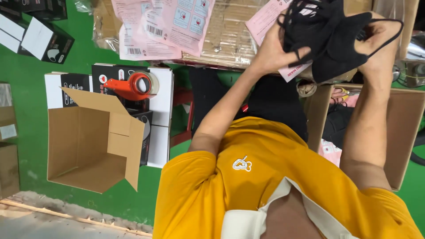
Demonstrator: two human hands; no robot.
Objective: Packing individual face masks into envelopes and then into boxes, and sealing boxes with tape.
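Black masks point(330, 37) bunched in both hands, green floor point(33, 66), open cardboard box point(90, 144)

Green floor point(26, 71), boxes laid out on it.
An open, empty carton point(90, 141) lies on its side at left. Behind it, a flat stack of black-and-white boxes point(161, 102) carries an orange tape gun point(133, 86). More such boxes point(44, 40) lie top left; brown cartons, possibly folded, line the left edge point(8, 146). Bare concrete point(53, 212) borders the green.
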